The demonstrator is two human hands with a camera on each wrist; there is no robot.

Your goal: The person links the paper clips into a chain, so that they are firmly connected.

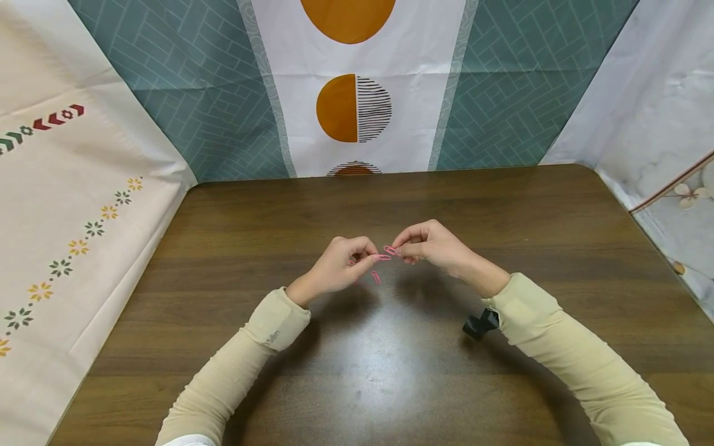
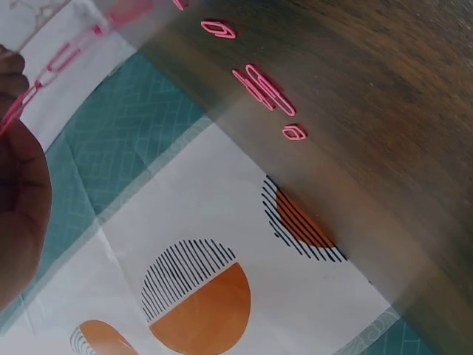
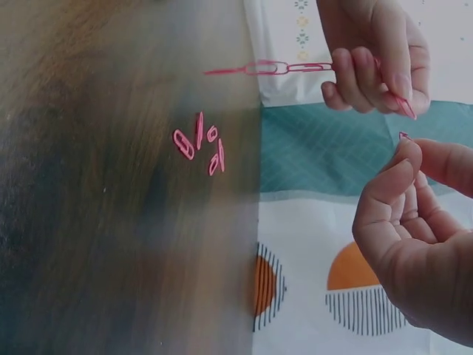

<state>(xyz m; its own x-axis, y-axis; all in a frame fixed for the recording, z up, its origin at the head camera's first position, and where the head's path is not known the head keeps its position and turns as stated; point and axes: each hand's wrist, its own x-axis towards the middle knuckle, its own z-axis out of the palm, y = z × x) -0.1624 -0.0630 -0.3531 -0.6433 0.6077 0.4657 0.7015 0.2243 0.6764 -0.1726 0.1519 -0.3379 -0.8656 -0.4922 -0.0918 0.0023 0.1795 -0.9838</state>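
Note:
My left hand (image 1: 343, 263) pinches a pink paper clip (image 1: 385, 257) at its fingertips. A chain of linked pink paper clips (image 3: 277, 68) hangs from this hand toward the table, best seen in the right wrist view. Facing it, my right hand (image 1: 435, 251) pinches another pink paper clip (image 1: 390, 250) between thumb and forefinger. The two clips are very close; whether they touch is unclear. One more pink clip (image 1: 376, 277) shows below the hands in the head view. Several loose pink paper clips (image 3: 183, 144) lie on the table beneath.
The brown wooden table (image 1: 195, 310) stretches out around both hands. Behind it hangs a patterned cloth (image 1: 223, 93), with pale cloths at both sides. A black device (image 1: 481, 323) sits under the right wrist.

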